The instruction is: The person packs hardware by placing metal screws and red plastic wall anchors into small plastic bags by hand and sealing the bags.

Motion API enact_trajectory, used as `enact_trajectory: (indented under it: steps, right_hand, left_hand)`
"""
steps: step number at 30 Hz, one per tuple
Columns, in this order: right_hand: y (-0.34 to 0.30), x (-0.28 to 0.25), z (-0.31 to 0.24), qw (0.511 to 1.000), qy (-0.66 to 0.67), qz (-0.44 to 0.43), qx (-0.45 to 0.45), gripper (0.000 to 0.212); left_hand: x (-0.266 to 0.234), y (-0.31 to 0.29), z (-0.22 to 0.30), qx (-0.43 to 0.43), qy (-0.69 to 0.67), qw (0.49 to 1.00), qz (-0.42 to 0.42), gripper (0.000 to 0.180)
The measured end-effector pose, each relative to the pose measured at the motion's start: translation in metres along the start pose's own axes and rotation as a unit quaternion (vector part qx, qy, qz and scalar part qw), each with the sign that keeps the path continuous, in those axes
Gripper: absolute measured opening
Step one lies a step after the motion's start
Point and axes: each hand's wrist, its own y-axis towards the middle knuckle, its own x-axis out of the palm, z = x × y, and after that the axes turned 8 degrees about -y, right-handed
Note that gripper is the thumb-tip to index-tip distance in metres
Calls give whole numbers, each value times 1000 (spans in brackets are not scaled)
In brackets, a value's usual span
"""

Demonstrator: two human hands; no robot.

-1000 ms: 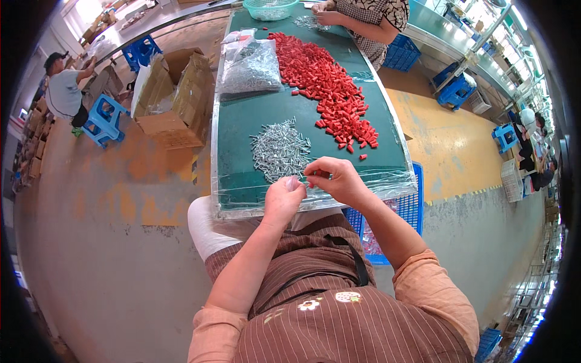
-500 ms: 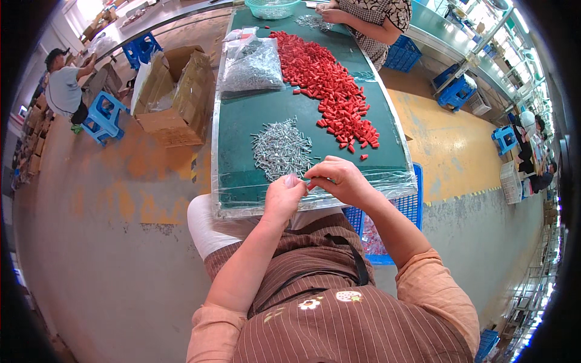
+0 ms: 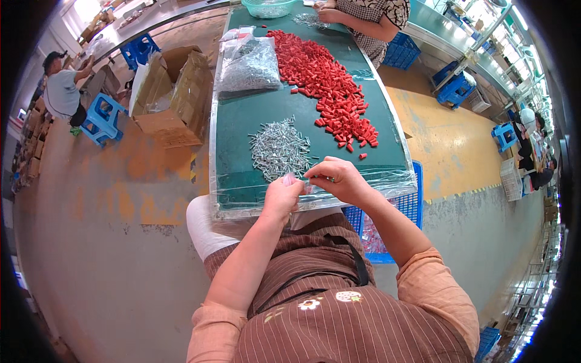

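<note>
Both my hands meet just above the near edge of the green table (image 3: 242, 109). My left hand (image 3: 282, 196) is closed, thumb and fingers pinching what looks like a small clear plastic bag (image 3: 308, 189) with a reddish tint in it. Close on its right, my right hand (image 3: 342, 180) has its fingers bent in a pinch at the bag's upper side. What those fingertips hold is too small to make out. Just beyond my hands lies a pile of small silver screws (image 3: 279, 148). A long heap of red plastic wall plugs (image 3: 327, 85) stretches behind it toward the far end.
A clear bag of screws (image 3: 249, 69) lies at the table's left side. Under the near right corner stands a blue crate (image 3: 411, 209) with red and clear packets. A co-worker's hands (image 3: 327, 13) work at the far end, beside a green basket (image 3: 269, 8). An open carton (image 3: 172, 100) stands left.
The solid red piece that showed between my fingertips now appears only as a faint reddish patch. My right fingers have shifted slightly. The whole view has moved a little.
</note>
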Motion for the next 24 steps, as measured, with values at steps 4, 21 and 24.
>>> enact_trajectory:
  steps: [4, 21, 24]
  right_hand:
    - [1, -2, 0, 997, -35, -71, -6, 15]
    - [-7, -28, 6, 989, -132, 55, -48, 16]
    - [-12, -15, -18, 993, -96, -7, -70, 13]
  left_hand:
    - [7, -4, 0, 46, -3, 999, 24, 7]
    - [5, -6, -3, 89, 60, 994, 35, 5]
    - [11, -10, 0, 91, 39, 995, 20, 8]
